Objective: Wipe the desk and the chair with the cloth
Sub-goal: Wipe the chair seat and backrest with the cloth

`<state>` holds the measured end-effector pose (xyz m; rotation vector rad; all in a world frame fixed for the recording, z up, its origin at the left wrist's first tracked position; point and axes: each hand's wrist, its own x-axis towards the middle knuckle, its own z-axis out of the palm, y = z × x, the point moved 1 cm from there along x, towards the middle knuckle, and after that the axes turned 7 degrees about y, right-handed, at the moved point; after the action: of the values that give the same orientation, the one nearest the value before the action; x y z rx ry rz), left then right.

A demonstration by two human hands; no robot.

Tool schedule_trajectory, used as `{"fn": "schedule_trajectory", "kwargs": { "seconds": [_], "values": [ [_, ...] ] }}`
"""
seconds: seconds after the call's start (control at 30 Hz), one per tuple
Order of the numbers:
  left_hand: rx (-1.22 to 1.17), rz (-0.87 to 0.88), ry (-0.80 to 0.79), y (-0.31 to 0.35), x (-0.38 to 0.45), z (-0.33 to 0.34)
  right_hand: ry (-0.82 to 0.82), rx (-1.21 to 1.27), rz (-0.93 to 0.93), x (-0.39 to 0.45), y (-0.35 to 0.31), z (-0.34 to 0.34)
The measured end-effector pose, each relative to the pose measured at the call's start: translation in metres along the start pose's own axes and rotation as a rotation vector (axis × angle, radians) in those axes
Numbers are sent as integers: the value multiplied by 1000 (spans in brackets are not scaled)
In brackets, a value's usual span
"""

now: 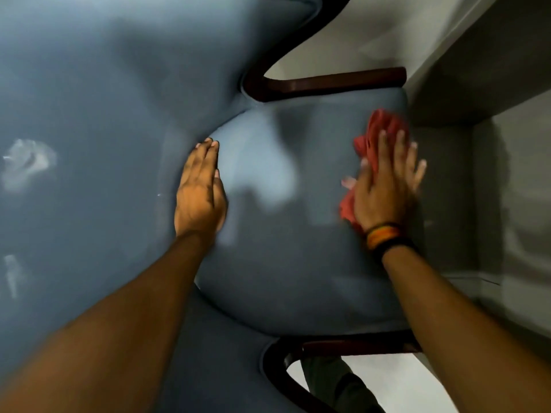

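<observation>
A blue upholstered chair fills the head view, its seat cushion (292,263) in the middle and its back (104,99) at the left. My right hand (384,186) lies flat, fingers spread, pressing a red cloth (378,129) onto the seat's far right edge. Much of the cloth is hidden under the palm. My left hand (201,189) rests flat on the seat where it meets the chair's back and holds nothing. The desk (489,70) is grey and stands just beyond the seat at the right.
Dark wooden armrests (337,81) frame the seat above and below (351,347). Pale floor (343,34) shows beyond the upper armrest. The chair's back has light smudges (26,165) at the left. A shadowed recess (447,198) under the desk lies right of the seat.
</observation>
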<state>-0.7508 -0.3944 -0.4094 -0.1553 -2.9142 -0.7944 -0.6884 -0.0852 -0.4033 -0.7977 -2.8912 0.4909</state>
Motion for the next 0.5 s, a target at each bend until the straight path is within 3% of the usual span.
{"fn": "schedule_trajectory", "kwargs": {
  "seconds": [0.07,0.13,0.23,0.3,0.4,0.5],
  "values": [
    [-7,4,7,0,-1,1,13,-9,-60,27,-40,16],
    [-8,8,3,-1,-2,0,7,-13,-275,14,-76,26],
    [-10,24,-43,1,-1,-5,-151,17,-661,-68,-81,28],
    [-3,19,-96,5,0,-11,-267,47,-810,-127,-56,19],
    [-7,-27,-244,22,6,-33,-438,88,-872,-166,-25,-2],
    [-9,-84,-340,61,6,-82,-543,263,-682,-162,-30,-44]
  ]
}}
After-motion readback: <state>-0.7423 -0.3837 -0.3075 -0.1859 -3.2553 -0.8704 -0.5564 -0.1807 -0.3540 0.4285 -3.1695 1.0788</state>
